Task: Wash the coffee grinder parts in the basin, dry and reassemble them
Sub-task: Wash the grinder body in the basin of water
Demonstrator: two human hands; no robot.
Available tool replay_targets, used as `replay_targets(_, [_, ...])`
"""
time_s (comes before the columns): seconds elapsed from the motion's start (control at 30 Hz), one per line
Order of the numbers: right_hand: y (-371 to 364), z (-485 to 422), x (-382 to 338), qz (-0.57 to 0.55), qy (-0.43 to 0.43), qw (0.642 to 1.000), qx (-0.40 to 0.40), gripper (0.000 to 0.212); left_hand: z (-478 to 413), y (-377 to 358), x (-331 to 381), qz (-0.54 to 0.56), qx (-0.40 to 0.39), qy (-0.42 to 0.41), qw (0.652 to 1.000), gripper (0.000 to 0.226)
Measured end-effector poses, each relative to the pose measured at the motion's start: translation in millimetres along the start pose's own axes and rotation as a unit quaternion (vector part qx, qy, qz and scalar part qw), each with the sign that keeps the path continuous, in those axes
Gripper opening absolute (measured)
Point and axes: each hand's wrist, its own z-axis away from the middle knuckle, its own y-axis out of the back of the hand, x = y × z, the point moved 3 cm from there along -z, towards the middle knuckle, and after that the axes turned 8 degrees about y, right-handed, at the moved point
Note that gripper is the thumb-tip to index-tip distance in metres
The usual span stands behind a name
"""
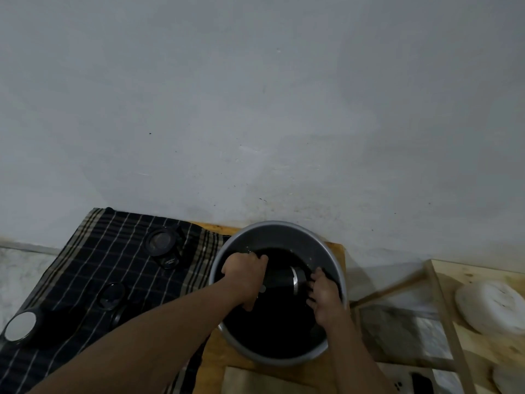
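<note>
A grey metal basin (227,251) with dark water stands on a wooden table. Over the water lies a black cylindrical grinder body (279,280) with a silver ring, on its side. My left hand (245,275) grips its left end with curled fingers. My right hand (324,294) holds its right end, fingertips on the rim. On a dark checked cloth (93,260) left of the basin lie other grinder parts: a round black part with a clear top (160,241), a small black ring part (112,294) and a part with a round white face (21,325).
A grey wall rises directly behind the table. The wooden table edge (341,251) ends just right of the basin. A wooden frame (443,308) with white round objects (488,307) stands to the right. A pale board (270,379) lies near the front edge.
</note>
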Motion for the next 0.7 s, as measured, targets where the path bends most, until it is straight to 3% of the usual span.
replay_targets(0.07, [-0.3, -0.5, -1.5, 0.005, -0.007, 1.0, -0.009, 0.059, 0.5, -0.8, 6.5, -0.005, -0.014, 0.004, 1.0, 0.106])
replay_targets(0.2, [3.7, -2.8, -8.3, 0.023, -0.003, 0.999, -0.025, 0.066, 0.7, 1.4, 11.1, 0.01, -0.027, 0.005, 1.0, 0.087])
replay_targets(0.33, [-1.1, -8.7, -3.6, 0.081, 0.016, 0.997, 0.0, 0.074, 1.2, 2.7, 11.5, 0.009, -0.023, 0.007, 1.0, 0.081])
replay_targets(0.47, [-19.1, 2.1, -3.6, 0.032, 0.012, 0.997, -0.062, 0.058, -0.3, 1.8, 9.7, 0.016, -0.029, 0.009, 0.999, 0.082])
replay_targets(0.6, [-7.1, -12.1, -7.0, 0.074, 0.057, 0.996, -0.003, 0.052, -1.0, -2.1, 8.9, 0.011, -0.028, 0.006, 1.0, 0.082])
replay_targets(0.7, [-9.3, -17.8, 0.5, 0.065, 0.014, 0.994, -0.087, 0.045, -1.9, -5.5, 11.6, 0.0, -0.028, 0.01, 1.0, 0.089])
